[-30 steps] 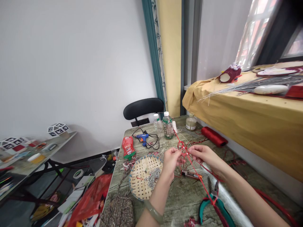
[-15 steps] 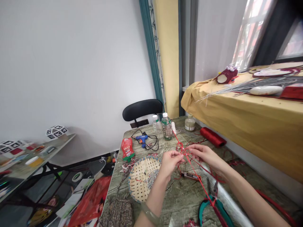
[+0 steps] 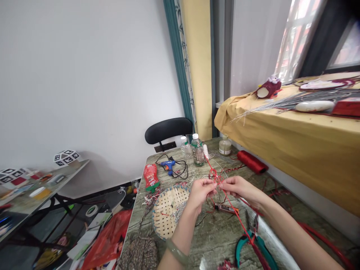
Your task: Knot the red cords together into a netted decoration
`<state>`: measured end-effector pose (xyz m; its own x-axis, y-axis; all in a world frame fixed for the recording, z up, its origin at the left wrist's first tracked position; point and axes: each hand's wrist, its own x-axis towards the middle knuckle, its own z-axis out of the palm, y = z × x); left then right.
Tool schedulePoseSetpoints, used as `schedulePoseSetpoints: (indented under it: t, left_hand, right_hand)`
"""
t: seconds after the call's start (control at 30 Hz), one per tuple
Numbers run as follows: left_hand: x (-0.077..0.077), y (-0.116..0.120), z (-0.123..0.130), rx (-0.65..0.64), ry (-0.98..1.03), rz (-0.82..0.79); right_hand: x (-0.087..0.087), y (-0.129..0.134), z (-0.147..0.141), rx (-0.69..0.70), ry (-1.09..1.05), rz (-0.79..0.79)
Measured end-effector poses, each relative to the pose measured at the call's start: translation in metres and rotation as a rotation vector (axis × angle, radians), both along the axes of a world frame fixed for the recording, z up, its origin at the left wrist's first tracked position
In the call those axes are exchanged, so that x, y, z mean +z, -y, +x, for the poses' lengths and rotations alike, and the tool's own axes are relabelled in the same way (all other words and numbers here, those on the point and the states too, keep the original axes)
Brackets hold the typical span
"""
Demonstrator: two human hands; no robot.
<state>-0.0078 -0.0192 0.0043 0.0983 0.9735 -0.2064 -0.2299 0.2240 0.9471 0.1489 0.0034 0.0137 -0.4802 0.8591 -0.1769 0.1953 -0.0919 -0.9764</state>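
Observation:
Red cord (image 3: 234, 210) runs taut from near the green-labelled bottle (image 3: 197, 152), through a small knotted cluster, down to teal-handled pliers (image 3: 253, 243). My left hand (image 3: 203, 192) pinches the cord just below the knot, thumb and forefinger together. Close beside it, my right hand (image 3: 235, 188) also pinches red cord, its fingertips almost touching the left ones. The exact strands between the fingertips are too small to tell. A small dark and orange packet (image 3: 227, 209) lies under the cord. Left of my left forearm is a round woven tray (image 3: 165, 215) with small metal rings.
On the wooden table (image 3: 222, 240) are a red bottle (image 3: 151, 176), a blue glue gun (image 3: 168, 165), a jar (image 3: 225, 146), a red thread spool (image 3: 252, 162) and brown yarn (image 3: 140, 253). A yellow-covered surface (image 3: 281, 131) borders the right. A black chair (image 3: 168, 130) stands behind.
My right hand has moved slightly left and down, bringing its fingertips close to my left ones, and its fingers have curled in more. My left hand has barely moved.

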Motion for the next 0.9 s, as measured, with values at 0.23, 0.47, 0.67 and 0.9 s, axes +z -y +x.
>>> schedulePoseSetpoints:
  t: [0.23,0.47,0.67,0.9]
  left_hand:
    - [0.004,-0.001,0.001,0.0,-0.008,0.006]
    - [0.001,-0.003,-0.005,0.091,-0.205,0.013]
    - [-0.016,-0.019,0.001,0.253,-0.379,0.237]
    - [-0.021,-0.026,0.008,0.255,-0.498,0.359]
  right_hand:
    - [-0.001,-0.004,-0.004,-0.07,0.016,0.035]
    - [-0.003,-0.005,0.012,-0.158,0.051,0.102]
    - [-0.016,-0.022,0.013,-0.204,0.031,0.354]
    - [-0.022,-0.031,-0.004,-0.113,-0.098,0.315]
